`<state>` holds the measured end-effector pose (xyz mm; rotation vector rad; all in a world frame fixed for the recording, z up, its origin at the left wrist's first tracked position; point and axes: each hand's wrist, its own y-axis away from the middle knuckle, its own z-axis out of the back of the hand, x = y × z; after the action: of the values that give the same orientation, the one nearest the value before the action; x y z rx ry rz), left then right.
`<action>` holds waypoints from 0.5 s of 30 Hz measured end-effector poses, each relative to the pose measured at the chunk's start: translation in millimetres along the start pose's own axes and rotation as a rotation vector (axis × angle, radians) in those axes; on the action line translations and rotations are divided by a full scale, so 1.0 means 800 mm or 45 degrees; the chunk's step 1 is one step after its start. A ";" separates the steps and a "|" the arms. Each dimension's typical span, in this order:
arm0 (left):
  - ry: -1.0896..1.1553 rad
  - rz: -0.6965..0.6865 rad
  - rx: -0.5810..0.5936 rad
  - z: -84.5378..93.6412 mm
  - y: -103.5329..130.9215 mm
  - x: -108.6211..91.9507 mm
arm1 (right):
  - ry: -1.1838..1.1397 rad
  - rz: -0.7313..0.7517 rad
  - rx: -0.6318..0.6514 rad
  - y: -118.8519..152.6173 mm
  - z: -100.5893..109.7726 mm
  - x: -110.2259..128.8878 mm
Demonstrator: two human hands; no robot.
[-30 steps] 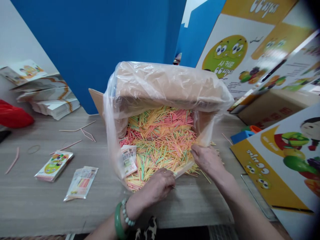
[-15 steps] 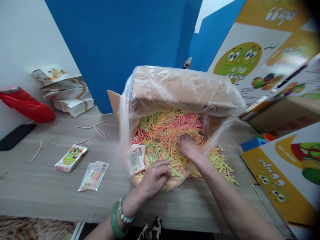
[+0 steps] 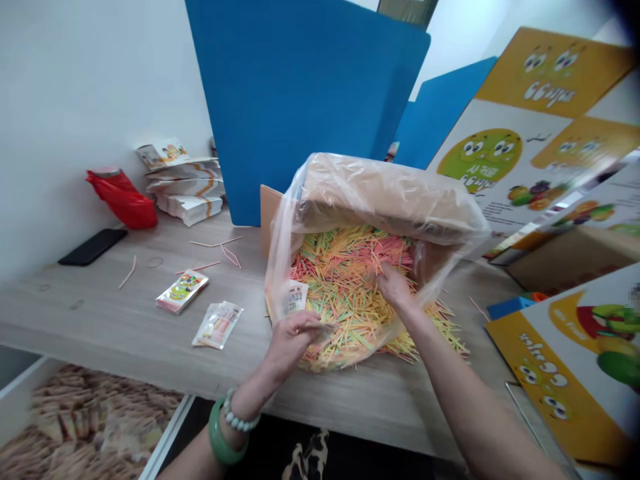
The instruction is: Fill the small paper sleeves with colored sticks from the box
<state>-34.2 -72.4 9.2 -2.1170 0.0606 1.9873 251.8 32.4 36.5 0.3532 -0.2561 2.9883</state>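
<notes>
A cardboard box lined with clear plastic lies open towards me, full of thin coloured sticks. At its front edge my left hand pinches something thin and clear, too blurred to name. My right hand reaches in at the right, its fingers closed at the pink and orange sticks; what they hold is hidden. Printed packets lean inside the box's left side. Left of the box are a filled packet and clear packets with sticks.
Loose sticks, a black phone, a red bag and stacked cartons are on the left. A blue panel stands behind. Printed boxes flank the right. A drawer of packets is below left.
The view has shifted, showing more of the table's left side and the drawer. My left hand has closed on something thin, and my right hand has moved slightly up among the sticks.
</notes>
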 end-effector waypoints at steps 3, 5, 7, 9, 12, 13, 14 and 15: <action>0.143 0.119 -0.035 0.010 0.015 -0.009 | -0.171 0.081 0.012 -0.001 0.001 0.000; 0.209 0.172 -0.062 0.014 0.027 -0.012 | -0.260 0.133 0.029 0.002 -0.004 0.006; 0.239 0.187 -0.098 0.017 0.039 -0.013 | -0.324 0.188 0.035 0.009 -0.011 0.014; 0.248 0.188 -0.126 0.018 0.049 -0.012 | -0.362 0.250 0.038 0.017 -0.018 0.021; 0.228 0.208 -0.135 0.019 0.058 -0.011 | -0.361 0.331 0.038 0.030 -0.029 0.029; 0.212 0.218 -0.138 0.018 0.060 -0.012 | -0.343 0.351 0.035 0.035 -0.035 0.031; 0.191 0.230 -0.143 0.017 0.061 -0.012 | -0.310 0.374 0.026 0.038 -0.040 0.032; 0.166 0.244 -0.151 0.016 0.061 -0.013 | -0.279 0.391 0.016 0.041 -0.046 0.033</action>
<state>-56.7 -118.8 12.1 -2.3969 0.1781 1.9972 213.2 9.5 2.6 0.7048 -0.3408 3.2510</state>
